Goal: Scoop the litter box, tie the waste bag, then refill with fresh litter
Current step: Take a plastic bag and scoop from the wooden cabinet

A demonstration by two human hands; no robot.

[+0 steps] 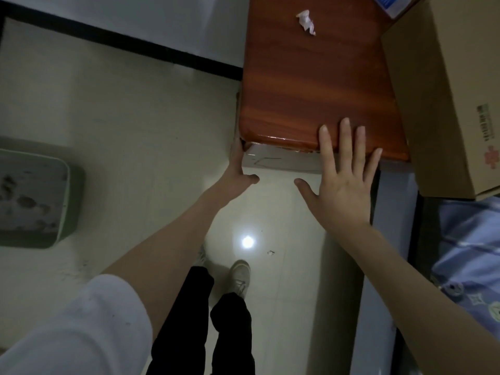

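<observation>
Head view, looking steeply down, dim light. Left hand (238,169) reaches to the near left corner of a reddish wooden table (311,77); its fingers lie straight along the table's left side, fingertips lost in shadow at the corner, thumb sticking out to the right, nothing held. Right hand (341,174) is spread flat with straight fingers over the table's near edge, palm down; the fingers overlap the tabletop, but whether they press on it or hover just above cannot be told. It holds nothing either. Below the table's front edge shows a pale panel (281,159), partly hidden by both hands, with a faint dark mark too blurred to read. Litter box (73,201), green with rounded corners, sits on the floor (135,117) well apart to the left, cut off by the left frame edge; its grey litter (29,196) shows darker clumps, details hard to make out. A crumpled white paper (307,22) lies on the far part of the tabletop. A cardboard box (443,90) stands at the table's right side, cut off at the right, with a barcode label too small to read. A blue and white object (389,4) is cropped at the top. Blue patterned fabric (470,253) fills the lower right, cropped. A bright light spot (247,241) reflects on the floor tile. Below it, one pale shoe (240,277) and black trouser legs (205,320); the other foot is mostly hidden. White sleeve (81,328) covers the left upper arm.
</observation>
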